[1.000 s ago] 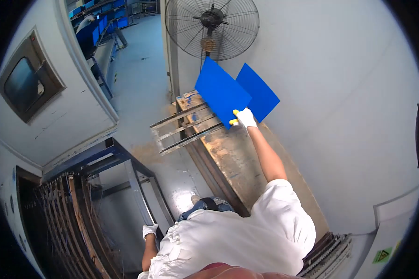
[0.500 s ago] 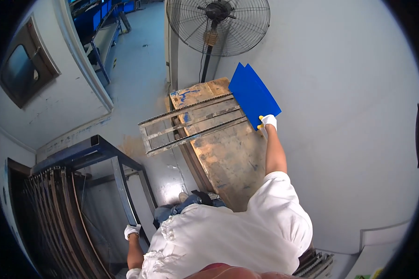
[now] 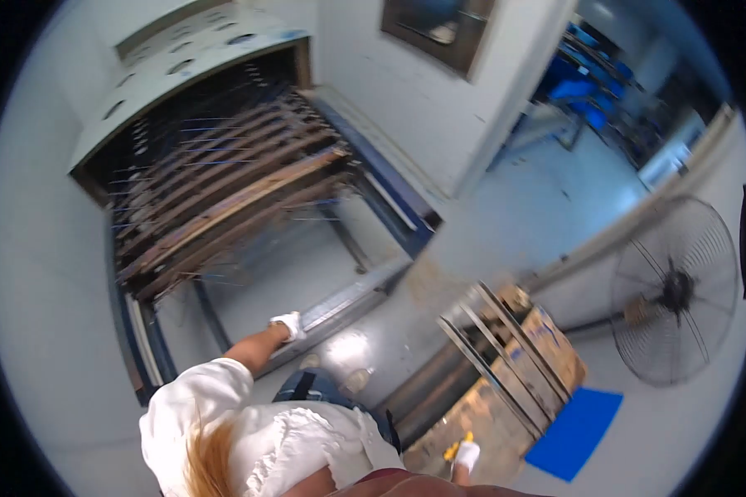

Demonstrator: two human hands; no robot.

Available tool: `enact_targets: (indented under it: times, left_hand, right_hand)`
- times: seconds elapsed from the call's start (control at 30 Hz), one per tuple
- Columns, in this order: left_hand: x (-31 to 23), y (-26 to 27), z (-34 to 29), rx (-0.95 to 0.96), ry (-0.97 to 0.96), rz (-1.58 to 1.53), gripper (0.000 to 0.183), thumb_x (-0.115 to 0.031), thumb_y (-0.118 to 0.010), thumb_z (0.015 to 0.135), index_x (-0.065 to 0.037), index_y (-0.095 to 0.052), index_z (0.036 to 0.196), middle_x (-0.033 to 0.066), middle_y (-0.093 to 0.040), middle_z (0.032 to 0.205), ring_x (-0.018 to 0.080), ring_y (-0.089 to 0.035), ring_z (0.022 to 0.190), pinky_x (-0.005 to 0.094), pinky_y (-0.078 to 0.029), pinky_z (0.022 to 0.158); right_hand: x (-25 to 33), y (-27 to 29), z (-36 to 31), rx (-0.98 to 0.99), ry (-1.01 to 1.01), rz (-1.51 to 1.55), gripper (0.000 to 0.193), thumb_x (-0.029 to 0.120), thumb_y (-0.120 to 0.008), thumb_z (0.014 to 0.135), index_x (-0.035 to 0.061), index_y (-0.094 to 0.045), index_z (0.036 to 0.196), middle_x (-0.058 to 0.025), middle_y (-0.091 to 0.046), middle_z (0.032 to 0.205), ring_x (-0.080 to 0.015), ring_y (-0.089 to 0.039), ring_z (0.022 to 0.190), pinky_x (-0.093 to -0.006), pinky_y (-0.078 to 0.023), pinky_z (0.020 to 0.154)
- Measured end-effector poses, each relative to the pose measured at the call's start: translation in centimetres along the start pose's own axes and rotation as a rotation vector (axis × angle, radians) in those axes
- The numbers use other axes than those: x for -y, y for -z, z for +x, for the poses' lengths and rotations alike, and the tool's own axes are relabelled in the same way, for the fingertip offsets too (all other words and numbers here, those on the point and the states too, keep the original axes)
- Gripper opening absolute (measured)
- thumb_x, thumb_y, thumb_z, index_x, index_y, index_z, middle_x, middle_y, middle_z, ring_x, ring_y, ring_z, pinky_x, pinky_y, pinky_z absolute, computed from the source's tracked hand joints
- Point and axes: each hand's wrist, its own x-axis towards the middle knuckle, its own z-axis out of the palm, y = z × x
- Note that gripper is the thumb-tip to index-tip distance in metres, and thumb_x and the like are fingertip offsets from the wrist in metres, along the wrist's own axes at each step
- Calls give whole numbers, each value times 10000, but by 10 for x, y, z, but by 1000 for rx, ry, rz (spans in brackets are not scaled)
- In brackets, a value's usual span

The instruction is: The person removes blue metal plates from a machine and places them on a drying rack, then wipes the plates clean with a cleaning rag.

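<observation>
My left hand (image 3: 288, 325), in a white glove, is closed on the near rail of a dark metal frame (image 3: 352, 296). Over the wooden table (image 3: 448, 431) at lower right is my right hand (image 3: 466, 454), in a white glove with yellow fingertips. Its fingers are apart and nothing shows in them. Flat blue sheeting (image 3: 574, 432) lies by the table's right side, separate from that hand. A slotted metal rack (image 3: 514, 360) rests across the table, one end against the blue sheeting.
Brown slats (image 3: 240, 195) fill the far part of the frame, under a pale perforated panel (image 3: 199, 62). A black pedestal fan (image 3: 675, 290) stands right of the table. Beyond a doorway, blue equipment (image 3: 580, 91) stands on the floor.
The view has swung left toward the slatted frame. My right hand has let go of the blue sheeting and drawn back from it. My left hand stays on the frame's rail.
</observation>
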Motion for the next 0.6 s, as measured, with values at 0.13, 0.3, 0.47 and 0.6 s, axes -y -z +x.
enact_targets:
  times: [0.13, 0.3, 0.47, 0.6]
  left_hand:
    - [9, -15, 9, -13, -32, 24, 488, -338, -591, 602, -24, -466, 952, 208, -538, 896, 331, -524, 846, 386, -428, 712]
    - [9, 0, 1, -99, -106, 48, 469, -363, -590, 621, -25, -450, 915, 187, -556, 769, 344, -537, 738, 399, -429, 635]
    - [-3, 9, 6, -34, -153, 167, 509, -411, -568, 647, -20, -427, 941, 183, -552, 708, 341, -541, 691, 396, -427, 597]
    - [-3, 0, 15, -33, -171, 318, 588, -447, -559, 650, -1, -404, 1001, 175, -550, 689, 324, -548, 663, 386, -428, 571]
  right_hand:
    - [-27, 7, 19, -85, 64, -70, 424, 412, -420, 787, 55, -400, 557, -61, -387, 405, -191, -386, 292, -297, -318, 263]
    - [31, -28, -31, -103, -144, -21, 324, 382, -421, 798, 89, -444, 662, -27, -406, 467, -132, -331, 315, -239, -279, 294]
    - [65, -33, -53, -161, -85, -292, 232, 334, -400, 797, 123, -488, 838, -35, -423, 559, -127, -398, 433, -248, -327, 376]
    - [47, -41, -26, -119, -54, -917, 235, 320, -368, 781, 115, -456, 853, -54, -516, 759, -154, -506, 651, -279, -415, 556]
